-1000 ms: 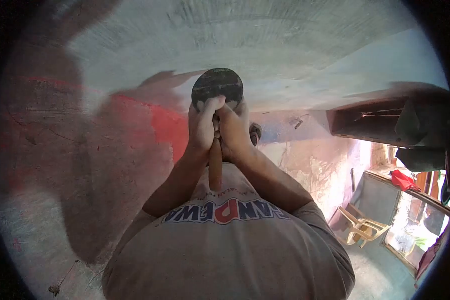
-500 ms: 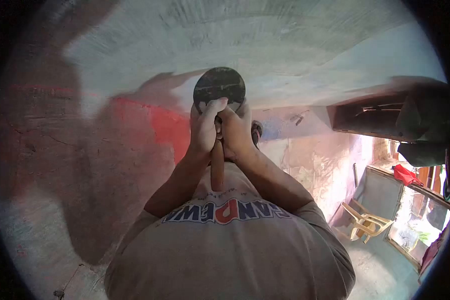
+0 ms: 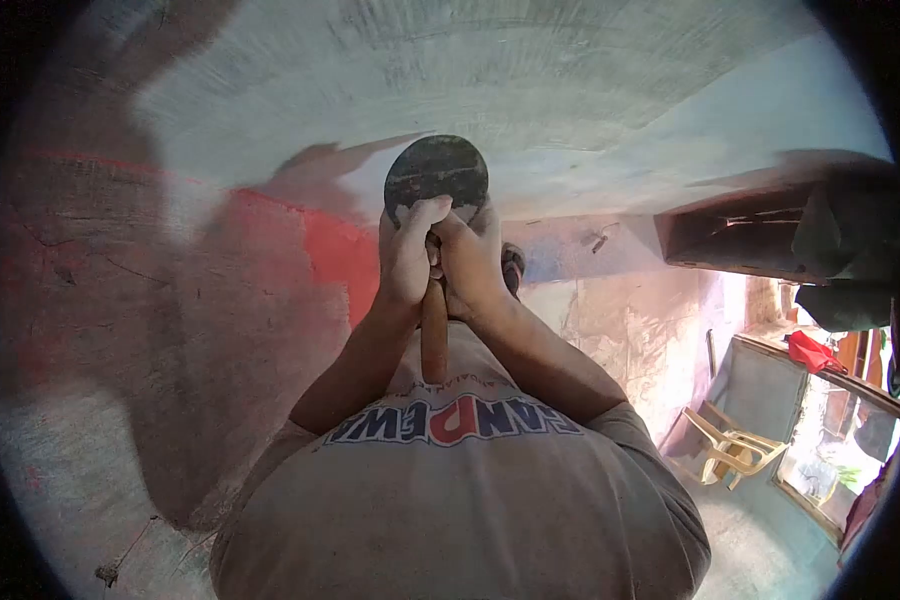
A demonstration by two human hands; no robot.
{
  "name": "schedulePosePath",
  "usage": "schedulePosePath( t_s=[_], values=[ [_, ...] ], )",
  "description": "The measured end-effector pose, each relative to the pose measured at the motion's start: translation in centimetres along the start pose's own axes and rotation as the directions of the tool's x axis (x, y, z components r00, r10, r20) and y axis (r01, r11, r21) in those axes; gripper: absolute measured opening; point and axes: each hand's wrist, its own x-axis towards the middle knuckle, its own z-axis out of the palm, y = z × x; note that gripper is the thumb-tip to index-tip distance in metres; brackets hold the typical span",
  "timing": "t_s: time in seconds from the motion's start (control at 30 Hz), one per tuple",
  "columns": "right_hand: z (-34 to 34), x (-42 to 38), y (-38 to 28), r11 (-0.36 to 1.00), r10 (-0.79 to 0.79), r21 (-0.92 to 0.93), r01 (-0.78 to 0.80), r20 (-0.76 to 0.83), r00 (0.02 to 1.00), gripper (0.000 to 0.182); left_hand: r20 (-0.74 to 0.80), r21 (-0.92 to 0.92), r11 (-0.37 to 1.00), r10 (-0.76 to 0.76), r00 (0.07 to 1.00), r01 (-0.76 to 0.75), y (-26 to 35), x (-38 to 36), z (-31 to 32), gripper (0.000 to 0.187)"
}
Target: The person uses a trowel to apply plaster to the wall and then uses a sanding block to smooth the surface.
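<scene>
Brown-handled tool point(image 3: 434, 340) — stiff by its look, probably head-heavy, so best gripped close below the dark round head point(image 3: 436, 160). Left hand point(image 3: 404, 258) and right hand point(image 3: 470, 258) — 2 together — clasp it there, in front of the shirt point(image 3: 460, 510).

the floor point(image 3: 610, 320) is patchy, pink and gray, with a bright red patch point(image 3: 345, 265). what looks like a dark shoe point(image 3: 512, 268) is on it, near a small dark thing point(image 3: 598, 242), too tiny to name. a pale chair point(image 3: 736, 455) stands on the right. a red cloth point(image 3: 812, 352) lies on a ledge point(image 3: 862, 388).
</scene>
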Motion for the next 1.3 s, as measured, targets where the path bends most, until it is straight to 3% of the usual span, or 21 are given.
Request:
schedulePosePath(
  t_s=[0.13,0.2,0.27,0.4,0.43,0.53,0.57,0.67,0.73,0.8,0.83,0.9,1.0,1.07,1.13,1.23,1.3],
  values=[
    [-2.4,2.9,3.0,0.996,0.074,-0.055,-0.074,0.005,0.997,0.017,-0.07,-0.144,0.989,-0.041,0.997,0.031,-2.2,2.2,-0.8,0.013],
    [-2.0,3.7,2.2,0.999,0.036,-0.041,-0.035,0.03,0.999,0.02,-0.098,-0.112,0.989,0.086,0.991,-0.097,-1.3,1.4,0.8,0.01],
    [-0.3,0.6,0.2,0.999,-0.007,0.047,0.005,0.026,1.0,0.017,-0.083,-0.049,0.997,0.047,0.995,-0.052,-0.2,0.4,0.7,0.009],
    [-1.4,3.6,1.5,0.986,0.107,-0.121,-0.111,-0.036,0.994,0.021,-0.054,-0.082,0.997,-0.002,0.999,-0.002,-1.7,1.5,-0.6,0.009],
    [-1.5,3.4,1.5,0.989,0.148,-0.029,-0.148,-0.009,0.989,0.021,-0.045,-0.067,0.997,0.022,0.999,-0.025,-1.9,0.9,-0.7,0.009],
    [0.1,1.2,0.1,0.998,-0.06,0.037,0.059,0.032,0.998,0.018,-0.006,-0.037,0.996,0.087,0.996,-0.087,-1.2,1.7,-0.2,0.012],
    [-0.4,1.4,-0.3,0.996,0.045,-0.075,-0.04,0.06,0.997,0.019,-0.014,-0.037,0.997,0.073,0.997,-0.074,-1.1,1.7,-0.2,0.012],
    [-2.0,3.8,2.2,0.995,0.095,-0.013,-0.094,0.066,0.993,0.016,-0.109,-0.072,0.996,-0.053,0.993,0.045,-1.7,1.8,-0.6,0.012],
    [-1.4,3.1,1.6,0.996,0.083,-0.018,-0.082,0.019,0.996,0.008,-0.119,-0.006,0.999,-0.055,0.991,0.054,-1.6,1.8,-0.6,0.011],
    [-1.0,1.5,0.7,0.996,0.082,-0.02,-0.082,-0.011,0.997,0.004,-0.065,-0.052,0.997,0.054,0.996,-0.057,-1.9,1.9,-0.4,0.01],
    [-1.5,1.8,0.8,0.997,0.068,-0.039,-0.065,0.071,0.995,0.006,-0.124,-0.084,0.992,0.087,0.988,-0.098,-2.4,2.4,0.5,0.011],
    [-2.7,4.1,3.4,0.995,0.058,-0.076,-0.057,0.007,0.998,0.008,-0.073,-0.047,0.998,-0.045,0.996,0.042,-3.6,3.5,-2.0,0.01],
    [-3.2,3.8,3.7,0.994,0.066,-0.084,-0.068,-0.028,0.997,0.007,-0.055,0.027,1.0,-0.014,0.998,0.015,-3.6,3.0,-2.1,0.01],
    [-2.2,2.0,2.3,0.999,0.016,-0.029,-0.017,-0.027,1.0,0.006,-0.085,-0.034,0.999,0.034,0.996,-0.037,-3.4,2.5,-1.0,0.012],
    [-2.2,2.4,1.7,0.997,0.063,-0.041,-0.062,0.01,0.998,0.007,-0.069,-0.035,0.998,0.056,0.996,-0.059,-4.6,2.6,-1.8,0.012],
    [-4.9,5.8,3.7,0.95,0.263,-0.191,-0.247,0.061,0.963,0.022,-0.083,-0.074,0.997,0.008,0.997,-0.014,-6.4,3.9,-3.3,0.01],
    [-4.1,4.8,4.1,0.992,0.108,-0.065,-0.109,-0.01,0.994,0.009,-0.047,-0.037,0.998,0.046,0.998,-0.048,-6.1,3.9,-3.0,0.009]
  ],
)
